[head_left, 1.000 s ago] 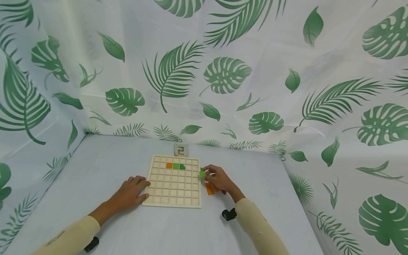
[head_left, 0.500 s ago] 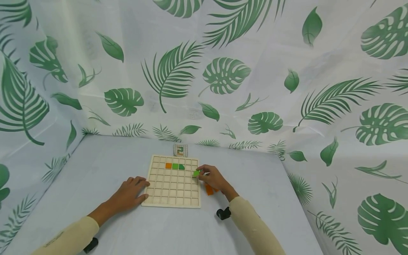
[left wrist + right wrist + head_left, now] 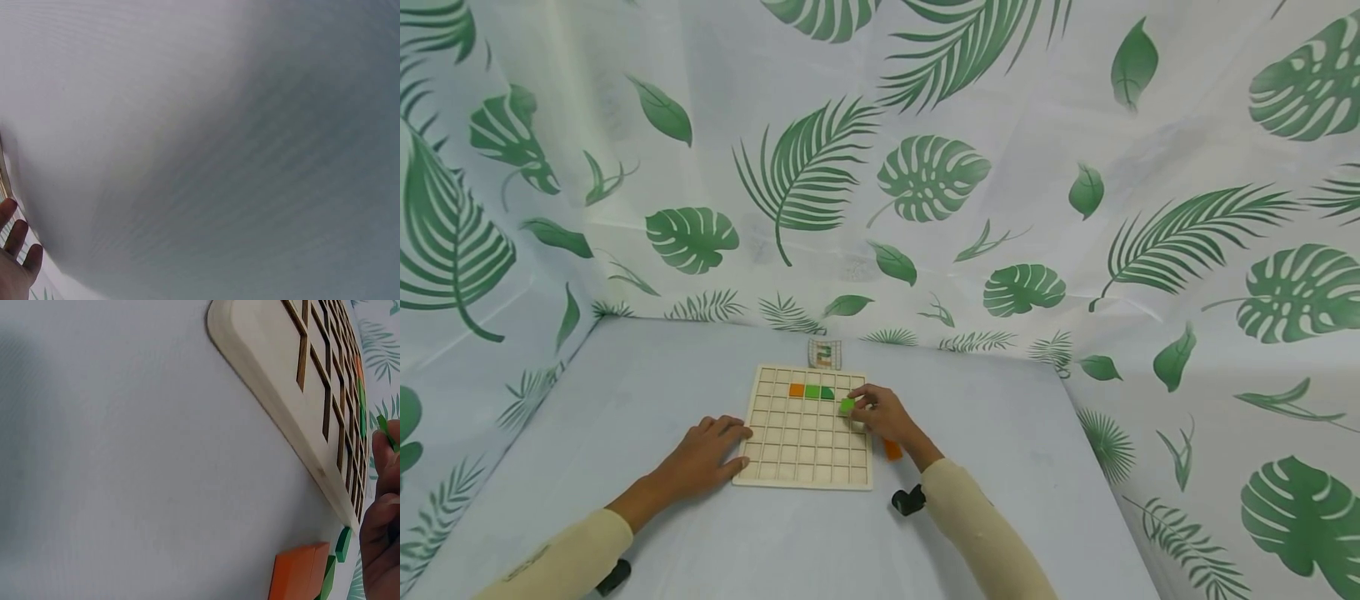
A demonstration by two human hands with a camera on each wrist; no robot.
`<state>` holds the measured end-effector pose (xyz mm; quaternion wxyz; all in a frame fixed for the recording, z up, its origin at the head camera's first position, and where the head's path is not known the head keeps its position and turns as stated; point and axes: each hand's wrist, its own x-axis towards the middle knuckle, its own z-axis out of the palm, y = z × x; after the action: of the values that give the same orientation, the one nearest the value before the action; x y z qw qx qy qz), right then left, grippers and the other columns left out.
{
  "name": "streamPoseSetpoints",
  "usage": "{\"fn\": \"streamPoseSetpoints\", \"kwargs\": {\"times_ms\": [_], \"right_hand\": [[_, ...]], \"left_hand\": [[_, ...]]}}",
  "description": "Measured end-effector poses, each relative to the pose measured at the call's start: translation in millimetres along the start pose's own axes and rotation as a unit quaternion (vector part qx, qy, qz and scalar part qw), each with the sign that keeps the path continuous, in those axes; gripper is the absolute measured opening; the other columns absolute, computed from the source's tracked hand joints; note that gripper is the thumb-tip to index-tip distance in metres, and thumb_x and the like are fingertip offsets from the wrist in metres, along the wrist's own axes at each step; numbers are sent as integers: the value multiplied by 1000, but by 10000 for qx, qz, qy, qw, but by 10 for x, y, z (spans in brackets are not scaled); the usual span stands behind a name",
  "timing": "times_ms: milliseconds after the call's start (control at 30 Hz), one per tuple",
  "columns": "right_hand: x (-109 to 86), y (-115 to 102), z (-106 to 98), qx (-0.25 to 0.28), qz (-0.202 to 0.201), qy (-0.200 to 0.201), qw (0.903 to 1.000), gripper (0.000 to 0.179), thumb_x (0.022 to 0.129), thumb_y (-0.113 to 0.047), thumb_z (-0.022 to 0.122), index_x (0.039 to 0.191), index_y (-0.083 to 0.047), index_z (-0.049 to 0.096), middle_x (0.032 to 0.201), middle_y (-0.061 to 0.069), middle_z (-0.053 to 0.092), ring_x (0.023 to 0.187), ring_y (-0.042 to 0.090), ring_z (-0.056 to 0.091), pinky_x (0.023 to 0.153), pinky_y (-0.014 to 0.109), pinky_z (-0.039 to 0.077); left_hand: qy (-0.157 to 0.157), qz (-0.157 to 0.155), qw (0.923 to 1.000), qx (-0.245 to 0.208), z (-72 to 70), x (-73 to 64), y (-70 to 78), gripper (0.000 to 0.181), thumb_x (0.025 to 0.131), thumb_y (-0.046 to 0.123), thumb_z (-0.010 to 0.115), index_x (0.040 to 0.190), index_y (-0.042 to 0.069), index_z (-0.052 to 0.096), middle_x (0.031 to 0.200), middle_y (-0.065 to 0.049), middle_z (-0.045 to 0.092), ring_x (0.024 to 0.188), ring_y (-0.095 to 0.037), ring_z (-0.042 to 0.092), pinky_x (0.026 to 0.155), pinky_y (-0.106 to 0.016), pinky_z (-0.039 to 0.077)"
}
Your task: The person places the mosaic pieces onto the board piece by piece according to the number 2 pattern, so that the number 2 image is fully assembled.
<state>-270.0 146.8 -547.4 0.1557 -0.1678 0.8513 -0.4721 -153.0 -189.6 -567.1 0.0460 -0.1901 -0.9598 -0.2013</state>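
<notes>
A pale wooden grid board (image 3: 801, 457) lies on the white table. Along one of its upper rows sit an orange tile (image 3: 797, 390), a light green tile (image 3: 812, 391) and a dark green tile (image 3: 827, 392) with a rounded corner. Above the board's right part, my right hand (image 3: 883, 414) pinches a light green square tile (image 3: 847, 406) between thumb and fingertips. My left hand (image 3: 703, 454) rests at the board's left edge, fingers spread and loosely bent, thumb and fingertips touching the rim. In the left wrist view only a few fingertips (image 3: 17, 237) show.
Behind the board lies a small card (image 3: 825, 354) with a printed grid pattern. Orange blocks (image 3: 299, 572) and green pieces (image 3: 343, 544) lie off the board's right side, partly hidden by the right arm in the head view. A leaf-printed curtain (image 3: 850, 208) surrounds the table.
My right hand has moved left with the light green tile, from beside the board's right edge to over its grid. The left hand has stayed in place.
</notes>
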Motion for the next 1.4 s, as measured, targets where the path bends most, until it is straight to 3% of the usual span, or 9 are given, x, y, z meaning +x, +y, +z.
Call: {"fn": "streamPoseSetpoints", "kwargs": {"times_ms": [333, 567, 1033, 1167, 1400], "right_hand": [[77, -82, 140, 77, -29, -102, 9999, 30, 94, -14, 69, 122, -3, 66, 100, 14, 66, 62, 16, 55, 55, 27, 47], [126, -75, 212, -580, -361, -25, 9977, 29, 94, -17, 71, 120, -6, 69, 100, 10, 70, 83, 11, 60, 67, 24, 49], [167, -90, 331, -808, -292, 181, 9961, 25, 96, -11, 66, 119, -4, 68, 93, 6, 67, 58, 8, 45, 55, 23, 41], [175, -112, 346, -900, -210, 168, 9956, 25, 96, -12, 66, 120, -4, 67, 96, 6, 66, 62, 10, 45, 58, 24, 41], [190, -105, 357, -1198, -216, 225, 9923, 25, 96, -15, 67, 119, -8, 69, 103, 7, 68, 87, 15, 59, 73, 30, 48]], "left_hand": [[38, 49, 10000, -20, 13, -2, -12, 39, 92, 31, 72, 127, 13, 64, 131, -8, 60, 113, -29, 55, 91, -52, 46], [22, 33, 10000, -12, 7, -6, -1, 40, 92, 31, 72, 127, 13, 64, 131, -9, 59, 113, -29, 54, 91, -52, 46], [43, 41, 10000, -72, 36, -8, -9, 40, 92, 31, 72, 127, 12, 64, 131, -9, 59, 113, -30, 54, 91, -52, 45], [101, 77, 9999, -24, 33, -9, -14, 40, 92, 30, 73, 127, 13, 64, 130, -9, 59, 113, -30, 55, 90, -52, 45], [36, 43, 10000, -46, 2, -9, 9, 40, 93, 31, 72, 128, 12, 64, 131, -9, 59, 115, -29, 54, 92, -52, 46]]}}
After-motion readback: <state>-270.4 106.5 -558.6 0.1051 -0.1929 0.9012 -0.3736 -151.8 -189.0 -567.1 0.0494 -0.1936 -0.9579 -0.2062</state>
